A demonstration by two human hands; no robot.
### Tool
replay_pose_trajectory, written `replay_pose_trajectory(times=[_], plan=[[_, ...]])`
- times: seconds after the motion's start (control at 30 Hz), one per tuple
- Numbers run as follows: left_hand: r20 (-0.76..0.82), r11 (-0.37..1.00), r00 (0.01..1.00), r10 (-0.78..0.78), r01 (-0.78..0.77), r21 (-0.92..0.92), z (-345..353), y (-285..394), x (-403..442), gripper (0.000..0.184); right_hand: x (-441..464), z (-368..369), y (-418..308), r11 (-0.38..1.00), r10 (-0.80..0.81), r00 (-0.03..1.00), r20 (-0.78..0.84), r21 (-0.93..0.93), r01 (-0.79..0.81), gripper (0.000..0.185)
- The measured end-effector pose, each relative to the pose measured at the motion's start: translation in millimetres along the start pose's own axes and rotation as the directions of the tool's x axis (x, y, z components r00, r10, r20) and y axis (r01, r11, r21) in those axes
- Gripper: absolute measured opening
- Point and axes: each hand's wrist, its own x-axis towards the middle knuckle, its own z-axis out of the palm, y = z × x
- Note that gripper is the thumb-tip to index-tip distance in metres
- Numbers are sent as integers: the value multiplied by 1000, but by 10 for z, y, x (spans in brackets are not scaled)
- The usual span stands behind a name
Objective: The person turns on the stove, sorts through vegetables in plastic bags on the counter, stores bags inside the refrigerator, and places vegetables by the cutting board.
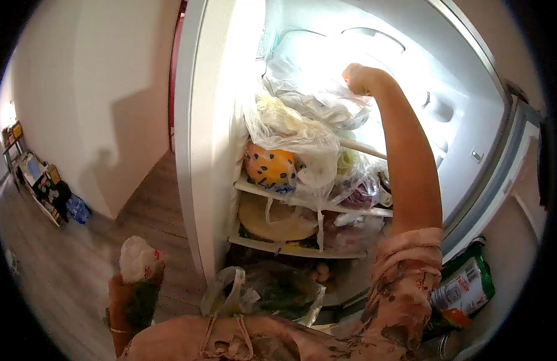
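Observation:
My right hand [361, 79] reaches into the upper part of the lit refrigerator [197, 150], its fingers curled at a whitish plastic bag [326, 99]; glare washes out the fingertips. Below it, a thin plastic bag [296, 129] with pale yellow contents droops over the shelf edge. Down at the left, my left hand [152, 271] is closed around a crumpled whitish plastic bag [136, 259], which bulges above the fingers. Something dark green [143, 304] hangs beside that wrist, possibly the bag's contents.
An orange round thing with dark spots [269, 167] sits on the shelf [314, 201]. A large pale round item [275, 219] lies beneath, with more bagged food alongside. A clear bag [272, 295] is lower down. The open door [513, 198] at right holds a green-and-white packet [468, 286].

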Motion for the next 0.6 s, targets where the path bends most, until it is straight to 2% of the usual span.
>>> replay_pose_trajectory(times=[0.07, 0.1, 0.2, 0.23, 0.3, 0.37, 0.4, 0.47, 0.5, 0.6], plan=[[63, 986, 995, -80, 88, -138, -116, 739, -216, 26, -151, -68, -220, 991, -136, 990, -38, -17, 136, 32], [98, 970, 988, -119, 137, -203, -154, 966, -305, 25, -307, -151, -427, 994, -18, 999, 51, 110, 12, 35], [50, 996, 997, 59, -55, -76, -165, 710, -224, 22, -258, -11, -530, 983, -182, 982, -54, 24, 183, 33], [38, 992, 993, 108, -106, -61, -148, 574, -178, 22, -289, -78, -575, 991, -135, 991, 20, -11, 136, 27], [12, 977, 978, 210, -210, -32, -112, 301, -108, 22, -121, -49, -469, 990, -138, 990, -14, -14, 138, 25], [13, 982, 982, 188, -188, 14, -144, 201, -88, 19, -88, -90, -381, 996, -77, 997, -19, 44, 78, 23], [15, 984, 984, 177, -177, 33, -135, 176, -89, 17, -43, -75, -297, 995, -95, 995, -23, -18, 95, 22], [21, 985, 994, 107, -103, -138, -98, 179, -138, 16, -34, -55, -236, 981, -134, 991, -23, -142, 129, 21], [31, 973, 997, 73, -64, -220, -88, 181, -161, 16, -35, -20, -221, 982, -34, 999, 38, -183, 41, 22], [73, 975, 993, 90, -73, -209, -43, 74, -115, 17, -105, 105, -423, 928, -123, 992, -8, -354, 112, 27]])
